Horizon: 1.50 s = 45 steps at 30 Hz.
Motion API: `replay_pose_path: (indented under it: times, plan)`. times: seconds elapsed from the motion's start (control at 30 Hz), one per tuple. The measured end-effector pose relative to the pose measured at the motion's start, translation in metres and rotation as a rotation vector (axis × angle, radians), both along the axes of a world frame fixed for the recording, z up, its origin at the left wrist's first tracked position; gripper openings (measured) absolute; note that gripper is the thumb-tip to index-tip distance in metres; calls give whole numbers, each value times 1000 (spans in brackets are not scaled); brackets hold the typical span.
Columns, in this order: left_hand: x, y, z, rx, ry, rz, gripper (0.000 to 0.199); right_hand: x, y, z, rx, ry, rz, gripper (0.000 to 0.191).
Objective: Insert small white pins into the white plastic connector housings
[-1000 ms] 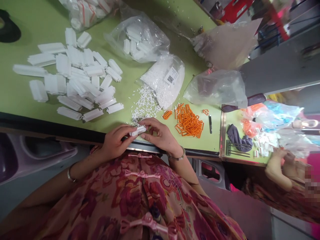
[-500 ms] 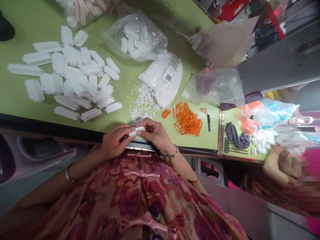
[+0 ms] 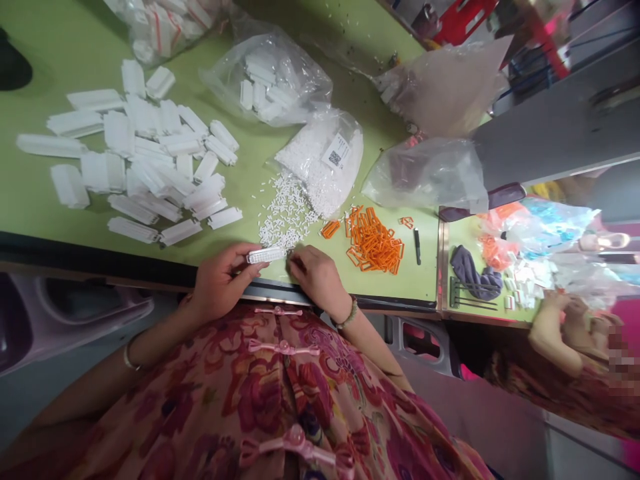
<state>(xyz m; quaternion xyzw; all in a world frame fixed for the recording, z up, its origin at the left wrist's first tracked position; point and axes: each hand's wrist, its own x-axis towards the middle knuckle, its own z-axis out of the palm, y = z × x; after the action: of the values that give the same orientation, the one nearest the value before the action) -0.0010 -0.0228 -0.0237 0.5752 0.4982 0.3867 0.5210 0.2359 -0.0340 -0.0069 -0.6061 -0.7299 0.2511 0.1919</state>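
- Left hand [image 3: 220,283]: fingers closed, gripping a white plastic strip [image 3: 266,255], held just above the green table's [image 3: 410,287] front edge.
- Right hand [image 3: 319,277]: fingers curled, tips just beside the strip's end; holding anything? Cannot tell.
- Nearby: loose white pellets [image 3: 285,213], orange plastic frames [image 3: 373,240], heaped white strips [image 3: 160,160].

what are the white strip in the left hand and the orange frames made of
The white strip in the left hand looks like moulded plastic: matte, with even, crisp edges. The orange frames look like plastic too, smooth and evenly coloured; the exact type can't be told.
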Motion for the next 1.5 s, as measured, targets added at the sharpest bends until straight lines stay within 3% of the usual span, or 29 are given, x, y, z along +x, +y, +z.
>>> replay_pose_path:
  times: [0.1, 0.27, 0.43, 0.57, 0.73, 1.0, 1.13, 1.37, 1.5]
  plan:
    - [-2, 0, -1, 40, 82, -10, 48, -2, 6, 6, -67, 114, -26, 10]
    - [-3, 0, -3, 126, 176, -12, 36, -3, 9, 21, -221, 582, -112, 12]
    - [-1, 1, -2, 166, 218, -25, 32, -20, 7, 23, -217, 708, -118, 23]
    - [0, 1, 0, 144, 193, -27, 32, -25, 6, 20, -150, 678, -86, 24]
    - [1, 1, 2, 161, 188, -16, 29, -25, 10, 11, -30, 598, -61, 12]
    - [1, 1, 1, 186, 224, -23, 33, -28, 13, 1, -135, 653, -104, 5]
    - [0, 0, 0, 227, 214, -39, 29, -26, 13, 0, -105, 681, -51, 6]
    - [-1, -2, -5, 400, 198, -57, 21, -26, 13, 10, -160, 563, -7, 10]
    - [-2, -2, -4, 389, 165, -66, 19, -27, 13, 12, -185, 573, 25, 14]
